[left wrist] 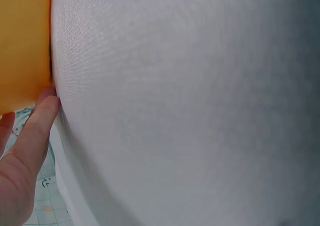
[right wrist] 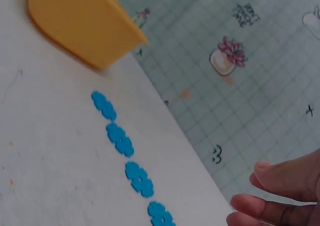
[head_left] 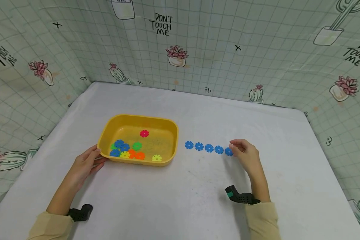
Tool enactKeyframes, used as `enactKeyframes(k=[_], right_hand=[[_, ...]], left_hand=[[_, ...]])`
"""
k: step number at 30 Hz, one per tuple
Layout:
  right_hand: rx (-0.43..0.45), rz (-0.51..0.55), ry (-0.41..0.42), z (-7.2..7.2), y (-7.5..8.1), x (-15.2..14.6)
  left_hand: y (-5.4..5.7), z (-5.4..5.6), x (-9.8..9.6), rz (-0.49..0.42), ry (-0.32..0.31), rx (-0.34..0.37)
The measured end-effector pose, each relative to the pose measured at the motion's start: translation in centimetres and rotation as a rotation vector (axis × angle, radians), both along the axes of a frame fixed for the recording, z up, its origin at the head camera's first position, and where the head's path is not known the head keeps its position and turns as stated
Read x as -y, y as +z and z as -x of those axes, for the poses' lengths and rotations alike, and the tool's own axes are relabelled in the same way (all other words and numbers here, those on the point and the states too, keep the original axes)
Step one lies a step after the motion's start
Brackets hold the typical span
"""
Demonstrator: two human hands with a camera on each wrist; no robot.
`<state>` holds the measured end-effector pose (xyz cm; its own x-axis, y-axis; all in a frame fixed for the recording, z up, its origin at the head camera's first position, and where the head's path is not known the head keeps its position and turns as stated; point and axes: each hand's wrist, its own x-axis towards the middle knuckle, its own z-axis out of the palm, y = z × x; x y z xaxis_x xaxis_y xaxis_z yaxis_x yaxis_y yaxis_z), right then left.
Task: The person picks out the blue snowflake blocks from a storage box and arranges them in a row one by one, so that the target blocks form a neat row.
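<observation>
My left hand (head_left: 84,164) grips the near left corner of a yellow plastic tray (head_left: 176,146), its fingertips at the tray's wall and rim. In the left wrist view, the fingers (left wrist: 37,128) touch the tray's lower edge. To the right of the tray, several blue flower-shaped discs (head_left: 209,148) lie in a straight row. My right hand (head_left: 246,156) hovers by the row's right end, partly overlapping the last blue disc (head_left: 228,152). Its thumb and fingers (right wrist: 265,204) are apart in the right wrist view, and nothing shows between them.
Inside the tray lie more notched discs: a red one (head_left: 144,133), several blue, and green, orange and yellow ones (head_left: 157,158). A white cloth covers the table (head_left: 168,203). Behind it hangs a checked curtain (head_left: 210,66) with cactus prints.
</observation>
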<state>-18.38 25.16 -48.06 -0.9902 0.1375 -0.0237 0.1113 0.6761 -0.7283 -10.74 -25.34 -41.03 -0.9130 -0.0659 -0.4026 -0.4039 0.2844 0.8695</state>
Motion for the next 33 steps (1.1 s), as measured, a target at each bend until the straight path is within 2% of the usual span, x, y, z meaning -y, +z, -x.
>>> enactKeyframes(k=[1,3,5,9,10,12,20,25,33], right_hand=[[-0.024,-0.016,0.010,0.3,-0.6,0.1],[-0.051,-0.009,0.040,0.3,-0.4,1.1],[-0.043,0.022,0.082,-0.6,2.1,3.1],[-0.005,0.114,0.168,-2.9,8.2,7.7],[0.004,0.129,0.188,-3.3,9.4,8.8],[0.002,0.151,0.225,-3.6,10.2,10.4],[0.003,0.238,0.351,-3.6,10.7,15.5],[-0.010,0.286,0.434,-3.5,10.3,18.3],[0.059,0.349,0.532,-3.5,9.5,22.6]], left_hand=[[0.0,0.0,0.0,0.001,0.000,0.000],[0.0,0.0,0.0,0.003,-0.001,-0.001],[-0.1,0.0,-0.1,0.005,-0.003,0.001],[0.0,0.0,-0.1,0.001,0.001,0.004],[0.0,0.0,-0.1,0.004,0.003,0.003],[0.1,0.0,-0.1,0.003,0.008,0.000],[0.1,0.0,0.1,-0.003,0.006,-0.013],[0.1,0.0,0.1,-0.007,0.005,-0.013],[0.0,-0.1,-0.1,-0.021,0.015,0.000]])
